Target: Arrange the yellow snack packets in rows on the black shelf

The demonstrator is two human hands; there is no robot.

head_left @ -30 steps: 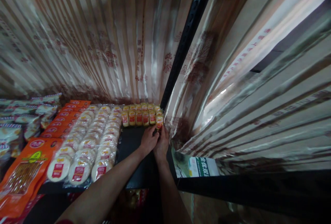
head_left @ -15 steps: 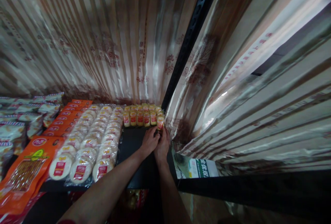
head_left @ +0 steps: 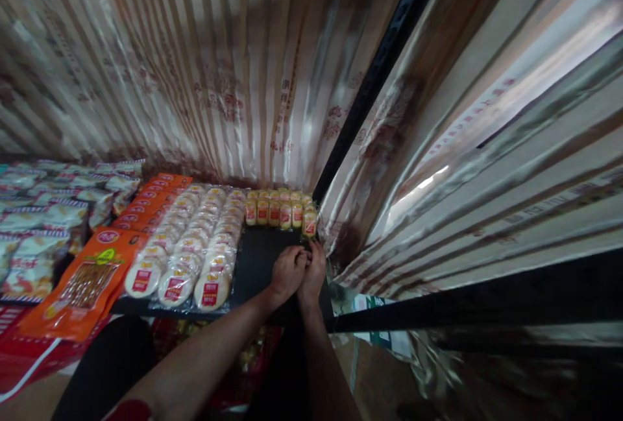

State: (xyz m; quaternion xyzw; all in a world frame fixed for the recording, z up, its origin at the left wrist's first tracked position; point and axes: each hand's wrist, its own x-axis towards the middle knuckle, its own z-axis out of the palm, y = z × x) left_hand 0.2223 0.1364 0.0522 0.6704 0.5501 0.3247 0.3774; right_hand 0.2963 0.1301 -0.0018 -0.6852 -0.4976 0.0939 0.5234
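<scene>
Leaning in over the black shelf (head_left: pixel 257 262), with left hand (head_left: pixel 289 270) and right hand (head_left: pixel 314 275) pressed close together, meeting at the fingers! Curls the left fingers in toward the right hand, leaving only a narrow gap at the tips. Stretches the right fingers toward the back of the shelf, right up at the lower edge of the front yellow packet (head_left: pixel 309 222). Pinching, or merely touching? Cannot tell, with fingers overlapping like this; cannot see into the space between the hands either. Look at that packet: red label facing out, at the right end, just forward of the row of yellow packets (head_left: pixel 273 213) and near the foot of the dark metal upright (head_left: pixel 372 80). Now leftward, to three columns of round white packs (head_left: pixel 178 286), overlapping in clear wrap, then to orange packets (head_left: pixel 87 278), then to printed snack bags (head_left: pixel 34 262) at the far left. And behind it all, pleated printed sheeting (head_left: pixel 233 84), hanging in long folds.
</scene>
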